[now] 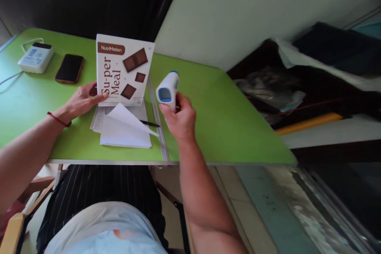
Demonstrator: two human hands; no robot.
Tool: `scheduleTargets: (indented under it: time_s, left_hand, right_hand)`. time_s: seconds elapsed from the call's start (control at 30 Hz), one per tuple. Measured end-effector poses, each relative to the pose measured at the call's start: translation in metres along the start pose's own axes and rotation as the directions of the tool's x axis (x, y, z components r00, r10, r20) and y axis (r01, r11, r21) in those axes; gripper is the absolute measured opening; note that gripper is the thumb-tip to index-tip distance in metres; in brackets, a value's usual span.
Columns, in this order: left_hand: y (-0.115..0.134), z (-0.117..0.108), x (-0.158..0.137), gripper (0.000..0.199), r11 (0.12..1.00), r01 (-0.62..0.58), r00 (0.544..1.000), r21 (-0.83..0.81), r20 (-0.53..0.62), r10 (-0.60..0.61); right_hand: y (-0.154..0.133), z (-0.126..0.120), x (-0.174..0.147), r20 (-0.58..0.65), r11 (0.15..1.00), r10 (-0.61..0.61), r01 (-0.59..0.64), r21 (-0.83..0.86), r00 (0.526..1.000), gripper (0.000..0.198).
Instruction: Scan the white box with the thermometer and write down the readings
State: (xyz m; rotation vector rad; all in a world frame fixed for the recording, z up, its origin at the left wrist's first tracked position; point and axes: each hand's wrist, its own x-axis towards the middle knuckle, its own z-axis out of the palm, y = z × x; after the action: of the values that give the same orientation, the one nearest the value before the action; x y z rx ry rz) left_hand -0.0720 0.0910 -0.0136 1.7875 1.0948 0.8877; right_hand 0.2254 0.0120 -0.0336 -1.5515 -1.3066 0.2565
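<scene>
My left hand (86, 99) grips the lower left corner of a white box (111, 65) with brown squares and "Su-per Meal" printed on its front. The box is upright, its face toward me, above the back of some papers. My right hand (182, 117) is wrapped around the handle of a white and blue infrared thermometer (169, 87), held over the table to the right of the box. Its small screen faces me. White paper sheets (125, 135) with one corner curled up lie in front of the box. A dark pen (150, 124) is partly under the curled sheet.
The green folding table (214, 119) has a metal seam down its middle. A phone (69, 68) and a white device with a cable (36, 58) lie at the back left. A pale wall rises behind; a cluttered shelf (274, 91) stands right.
</scene>
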Motion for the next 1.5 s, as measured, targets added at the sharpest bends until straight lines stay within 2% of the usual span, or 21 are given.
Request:
scheduleTargets:
  time_s: [0.03, 0.13, 0.2, 0.27, 0.33, 0.47, 0.67, 1.23, 1.5]
  left_hand:
    - [0.000, 0.000, 0.000, 0.067, 1.000, 0.006, 1.000, -0.002, -0.001, -0.006]
    - [-0.004, -0.001, 0.001, 0.068, 0.999, -0.026, 1.000, 0.035, 0.017, 0.025]
    - [-0.007, -0.003, 0.001, 0.067, 0.996, -0.069, 0.997, 0.057, 0.035, 0.067]
    - [-0.008, -0.005, 0.002, 0.065, 0.992, -0.106, 0.993, 0.069, 0.060, 0.102]
    - [-0.007, -0.007, 0.001, 0.062, 0.988, -0.129, 0.989, 0.080, 0.088, 0.122]
    - [-0.004, -0.008, 0.001, 0.061, 0.989, -0.118, 0.989, 0.092, 0.102, 0.109]
    - [-0.005, -0.008, 0.002, 0.058, 0.992, -0.091, 0.991, 0.087, 0.106, 0.081]
    - [-0.005, -0.008, 0.003, 0.053, 0.991, -0.095, 0.991, 0.093, 0.100, 0.086]
    - [-0.004, -0.009, 0.003, 0.059, 0.987, -0.116, 0.988, 0.115, 0.115, 0.102]
  right_hand:
    - [-0.007, 0.004, -0.007, 0.008, 0.990, 0.008, -0.009, 0.142, 1.000, 0.042]
    - [-0.031, 0.024, -0.030, 0.235, 0.866, 0.070, -0.176, 0.468, 0.969, 0.044]
    - [-0.045, 0.039, -0.042, 0.408, 0.763, 0.119, -0.346, 0.546, 0.905, 0.047]
    - [-0.054, 0.050, -0.049, 0.493, 0.683, 0.156, -0.454, 0.572, 0.856, 0.046]
    - [-0.057, 0.055, -0.052, 0.535, 0.662, 0.177, -0.502, 0.557, 0.826, 0.042]
    - [-0.052, 0.056, -0.052, 0.531, 0.723, 0.177, -0.475, 0.502, 0.829, 0.032]
    - [-0.047, 0.057, -0.054, 0.480, 0.780, 0.215, -0.445, 0.439, 0.851, 0.030]
    - [-0.052, 0.059, -0.056, 0.476, 0.768, 0.256, -0.476, 0.428, 0.841, 0.032]
    - [-0.049, 0.061, -0.056, 0.478, 0.786, 0.240, -0.458, 0.416, 0.845, 0.032]
